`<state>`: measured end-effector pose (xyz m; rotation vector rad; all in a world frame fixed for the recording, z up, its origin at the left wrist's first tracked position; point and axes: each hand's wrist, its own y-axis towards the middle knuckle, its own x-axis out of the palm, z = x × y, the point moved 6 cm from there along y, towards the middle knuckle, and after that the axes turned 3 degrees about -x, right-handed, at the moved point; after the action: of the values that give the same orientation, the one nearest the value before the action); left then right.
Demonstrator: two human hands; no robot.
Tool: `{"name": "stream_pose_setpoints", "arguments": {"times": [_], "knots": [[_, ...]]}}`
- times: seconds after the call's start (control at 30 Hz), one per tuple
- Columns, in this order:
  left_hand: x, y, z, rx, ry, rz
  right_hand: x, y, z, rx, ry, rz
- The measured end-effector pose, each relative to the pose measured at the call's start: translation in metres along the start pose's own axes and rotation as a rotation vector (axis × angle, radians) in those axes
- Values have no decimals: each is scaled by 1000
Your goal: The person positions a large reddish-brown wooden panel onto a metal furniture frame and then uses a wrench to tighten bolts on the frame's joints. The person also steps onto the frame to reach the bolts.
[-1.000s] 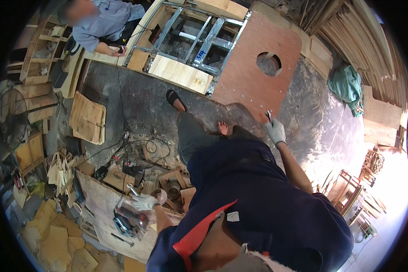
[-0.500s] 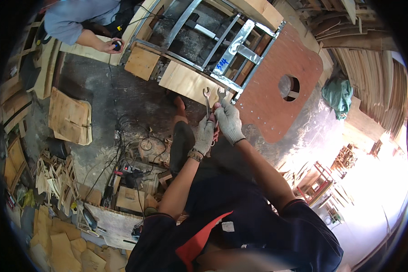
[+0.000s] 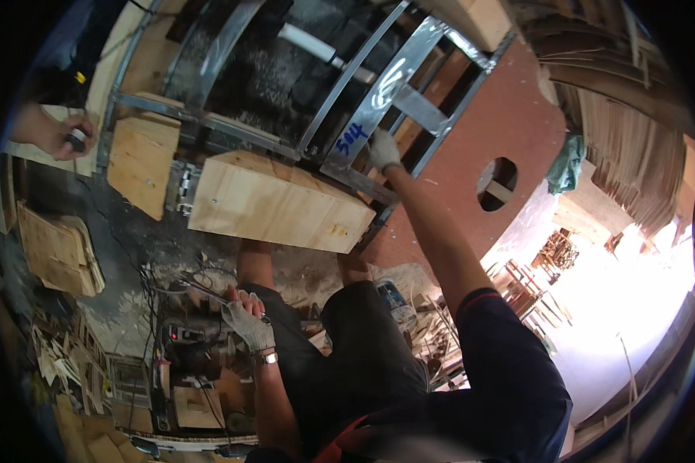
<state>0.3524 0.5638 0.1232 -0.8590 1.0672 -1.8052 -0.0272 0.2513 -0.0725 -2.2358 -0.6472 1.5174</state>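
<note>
My left hand (image 3: pixel 249 324), in a pale work glove with bare fingertips and a watch at the wrist, is closed round a metal wrench (image 3: pixel 202 290). It is low, beside my left knee, and the wrench points up to the left. My right hand (image 3: pixel 384 151), gloved too, reaches into the metal frame (image 3: pixel 346 148), beside a wide silver bar with blue marker writing. Its fingers are partly hidden and blurred; whether it grips anything does not show. Below the frame is a pale wooden box (image 3: pixel 278 204). A reddish-brown board (image 3: pixel 463 154) with a round hole adjoins the frame.
Another person's hand (image 3: pixel 71 139) holds a small dark object at the far left. Cables and tools (image 3: pixel 181 336) lie left of my legs. Stacked wood pieces (image 3: pixel 58 251) stand at left, timber offcuts (image 3: pixel 610 139) at right. A bucket (image 3: pixel 394 301) sits beside my right knee.
My hands, together in front of me with two wrenches, have parted. The left went down and left with a wrench; the right reached forward into the frame. I am closer to the frame.
</note>
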Motion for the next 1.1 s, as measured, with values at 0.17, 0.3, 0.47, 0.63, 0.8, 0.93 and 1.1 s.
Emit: {"name": "stream_pose_setpoints", "arguments": {"times": [0.17, 0.3, 0.47, 0.63, 0.8, 0.93, 1.1], "knots": [[7, -11, -9, -1, 122, 234, 97, 66, 71, -83, -383, -498], [14, -14, -5, 83, 185, 148, 122, 103, 114, -31, -522, -582], [1, -18, -4, 30, 77, 69, 137, 113, 162, 59, -610, -691], [5, -17, -3, 10, 77, -73, 145, 102, 166, 87, -618, -725], [9, -19, -10, 3, 88, 144, 126, 86, 123, 99, -465, -688], [17, -19, -21, 7, 199, 238, 88, 81, 80, 212, -131, -587], [28, -19, -42, 22, 303, 248, 28, 41, 43, 622, 800, -432]]}}
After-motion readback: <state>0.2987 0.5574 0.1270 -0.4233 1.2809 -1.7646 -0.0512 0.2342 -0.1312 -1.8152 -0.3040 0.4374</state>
